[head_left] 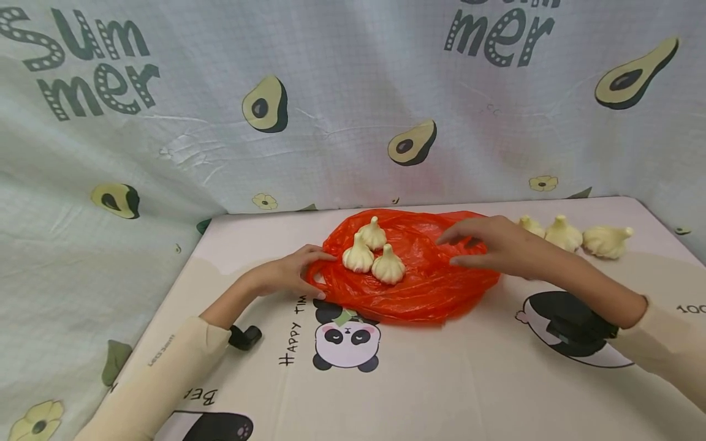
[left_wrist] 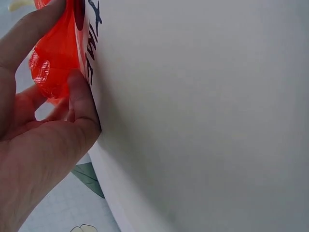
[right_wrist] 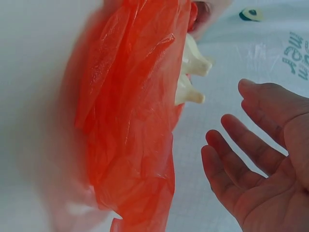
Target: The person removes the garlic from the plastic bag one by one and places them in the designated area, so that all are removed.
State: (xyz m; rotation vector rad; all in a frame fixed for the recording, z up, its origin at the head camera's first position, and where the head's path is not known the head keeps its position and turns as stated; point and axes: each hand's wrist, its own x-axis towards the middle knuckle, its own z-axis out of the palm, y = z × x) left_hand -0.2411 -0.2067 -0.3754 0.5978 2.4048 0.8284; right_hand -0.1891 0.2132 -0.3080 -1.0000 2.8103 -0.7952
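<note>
A red plastic bag [head_left: 436, 300] lies spread on the table, with three garlic bulbs [head_left: 388, 267] grouped on its left part. My left hand [head_left: 284, 274] is at the bag's left edge, thumb and fingers apart on either side of a handle loop. In the left wrist view, red plastic [left_wrist: 54, 58] shows between that hand's fingers and thumb. Over the bag's right side hovers my right hand [head_left: 496, 245], its fingers spread and holding nothing. The right wrist view shows this hand [right_wrist: 270, 159] apart from the bag [right_wrist: 135, 111], with two garlic stems [right_wrist: 193, 94] rising beyond the plastic.
Right of the bag, near the table's back edge, three more garlic bulbs [head_left: 562, 234] stand in a row, partly behind the right hand and forearm. A printed cloth [head_left: 342, 165] hangs behind the table. Panda drawings [head_left: 347, 343] mark the table cover.
</note>
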